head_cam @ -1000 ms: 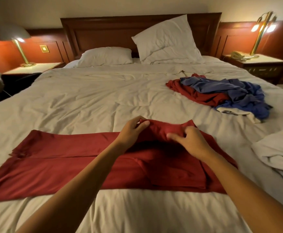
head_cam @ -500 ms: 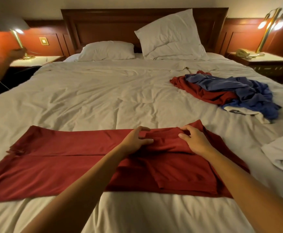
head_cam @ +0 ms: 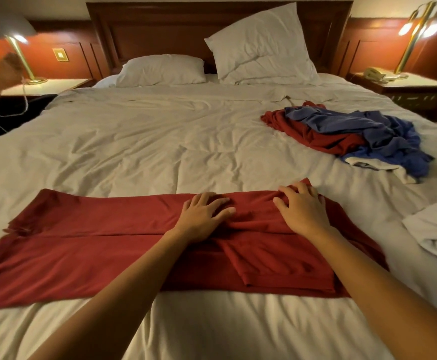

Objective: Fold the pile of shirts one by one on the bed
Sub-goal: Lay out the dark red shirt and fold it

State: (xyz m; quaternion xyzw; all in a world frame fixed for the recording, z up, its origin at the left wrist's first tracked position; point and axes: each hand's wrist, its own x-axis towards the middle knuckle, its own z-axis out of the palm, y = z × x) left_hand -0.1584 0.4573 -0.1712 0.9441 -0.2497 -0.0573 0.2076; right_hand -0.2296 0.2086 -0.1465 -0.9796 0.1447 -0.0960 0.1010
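Dark red jersey shirt (head_cam: 95,242), half folded. Left hand (head_cam: 200,220), right hand (head_cam: 303,216) pressing its right half, fingers spread, gripping nothing. Likely light, limp, crease-prone; best pinched at right-end corners.

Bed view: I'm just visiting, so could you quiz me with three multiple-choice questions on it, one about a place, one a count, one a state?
1. Where is the pile of unfolded shirts?
A. far right on the bed
B. on a nightstand
C. on the floor

2. How many pillows are on the bed?
A. one
B. two
C. four

3. What are the left hand and right hand doing with the red shirt?
A. lifting it in the air
B. resting on it as it lies spread out
C. staying clear of it

Answers:
1 A, the blue and red heap lies on the sheet at far right.
2 B, one lies flat and one leans upright beside it.
3 B, both hands lie on the cloth, which is flat on the bed.
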